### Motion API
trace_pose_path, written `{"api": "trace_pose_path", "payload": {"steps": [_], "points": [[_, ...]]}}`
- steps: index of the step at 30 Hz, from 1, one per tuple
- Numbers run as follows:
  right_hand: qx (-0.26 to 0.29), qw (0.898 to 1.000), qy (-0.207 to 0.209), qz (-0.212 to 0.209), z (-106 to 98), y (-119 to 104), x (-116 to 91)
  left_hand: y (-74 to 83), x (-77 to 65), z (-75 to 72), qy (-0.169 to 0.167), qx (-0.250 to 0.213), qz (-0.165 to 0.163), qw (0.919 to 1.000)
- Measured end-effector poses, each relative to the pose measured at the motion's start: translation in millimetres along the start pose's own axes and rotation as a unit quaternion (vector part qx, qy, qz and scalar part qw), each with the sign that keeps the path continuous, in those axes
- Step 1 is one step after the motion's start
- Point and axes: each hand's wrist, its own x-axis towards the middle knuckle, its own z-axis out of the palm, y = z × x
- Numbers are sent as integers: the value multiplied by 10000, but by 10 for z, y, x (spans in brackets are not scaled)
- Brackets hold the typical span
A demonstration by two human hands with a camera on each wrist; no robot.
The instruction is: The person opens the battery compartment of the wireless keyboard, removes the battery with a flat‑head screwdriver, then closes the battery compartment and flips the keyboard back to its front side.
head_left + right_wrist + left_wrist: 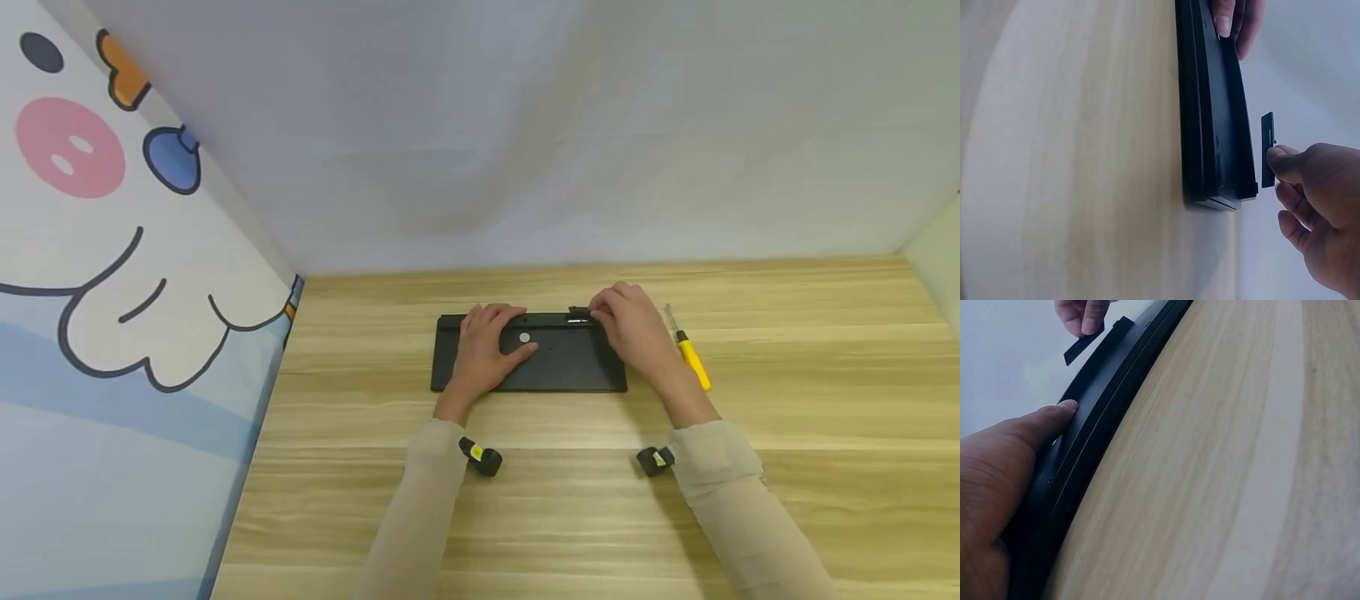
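Note:
A black keyboard (573,362) lies face down on the table, with a round white sticker (524,337) on its underside. My left hand (482,350) holds its left part, thumb on the underside and fingers over the far edge. Near the far right corner, a silvery battery (577,320) shows in an uncovered slot. My right hand (630,325) pinches a small black battery cover (1267,165) between thumb and finger. In the right wrist view the cover is apart from the keyboard, just beyond its far edge.
To the right of the keyboard lies a screwdriver (693,358) with a yellow handle, its shaft pointing away. The wooden table (360,467) meets a pale wall (600,167) at the back and a cartoon-printed panel (150,333) on the left.

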Motion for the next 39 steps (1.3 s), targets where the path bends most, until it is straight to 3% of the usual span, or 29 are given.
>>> {"api": "trace_pose_path", "payload": {"steps": [6, 12, 30, 39], "points": [[-196, 9997, 6, 171, -15, 41, 43, 11, -11, -1, 69, -66, 25, 10000], [-261, 9972, -410, 564, -35, 101, 125, 24, -13, 3, 53, -102, 40, 9999], [-271, 9857, -1358, 959, -10, 219, 372, 26, -22, 29, 70, 9, 33, 10000], [-205, 9826, -1501, 1076, -13, 226, 400, 34, -20, 37, 61, 9, -5, 10000]]}}
